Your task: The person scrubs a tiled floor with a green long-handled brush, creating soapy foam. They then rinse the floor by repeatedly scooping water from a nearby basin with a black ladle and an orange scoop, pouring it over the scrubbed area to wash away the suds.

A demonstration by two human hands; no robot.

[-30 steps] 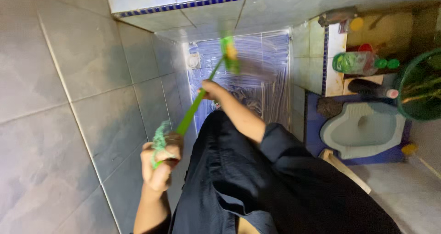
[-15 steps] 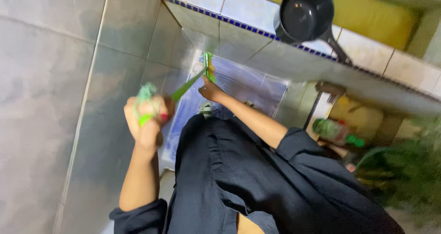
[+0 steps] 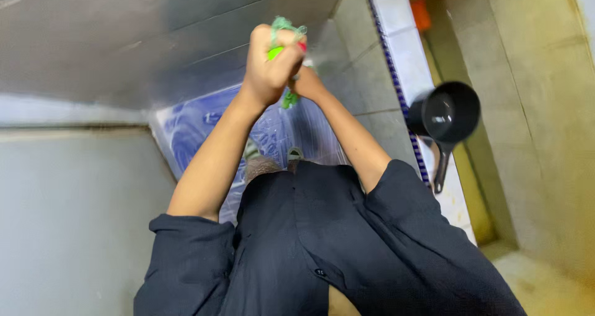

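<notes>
**Both hands closed on a green handle above a wet blue floor**

A tiled washroom is seen from above: grey wall tiles (image 3: 74,217) fill the left side, and a wet blue tiled floor (image 3: 192,130) lies below, streaked with water. Moving rightward, the left hand (image 3: 268,68) is held as a tight fist, wrapped around the top end of a green brush handle (image 3: 274,53); a loop of green cord (image 3: 282,24) is seen over the knuckles. Just behind and partly hidden by that fist, the right hand (image 3: 308,83) is placed lower on the same handle, and its grip seems closed, though its fingers cannot be made out. A further green part (image 3: 288,99) shows just below the hands; the brush head itself is hidden. The long axis of the handle appears to run nearly along the line of sight, from the left fist down and away toward the floor, so the left hand is the nearer one to the camera and the right hand the nearer one to the working end. Dark sleeves and a dark shirt (image 3: 310,248) fill the lower middle. Farther right, a ledge edged with small blue tiles (image 3: 396,86) is seen, and a black dipper (image 3: 447,112) is rested on it, its handle pointing down toward the person.
</notes>
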